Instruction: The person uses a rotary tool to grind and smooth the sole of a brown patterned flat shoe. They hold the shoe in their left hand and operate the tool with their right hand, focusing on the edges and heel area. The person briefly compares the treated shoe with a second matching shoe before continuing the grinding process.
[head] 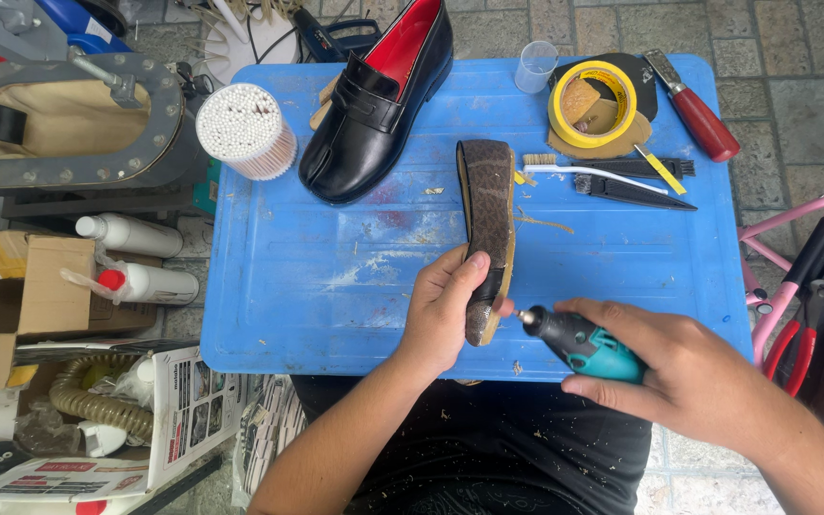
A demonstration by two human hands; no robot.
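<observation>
My left hand [442, 310] grips the near end of a brown shoe sole [488, 205] stood on its edge on the blue table top [336, 277]. My right hand [689, 372] holds a small teal and black rotary tool [574, 339], whose tip touches the sole's tan edge near its heel end. A black loafer with a red lining [379, 105] stands at the back of the table, apart from both hands.
A tub of cotton swabs [245, 129] stands at the back left. At the back right lie a yellow tape roll [591, 103], a clear cup [536, 65], a red-handled knife [703, 119] and brushes [612, 176]. White bottles [135, 257] and cardboard boxes lie left of the table. Red-handled pliers [793, 348] hang at the right.
</observation>
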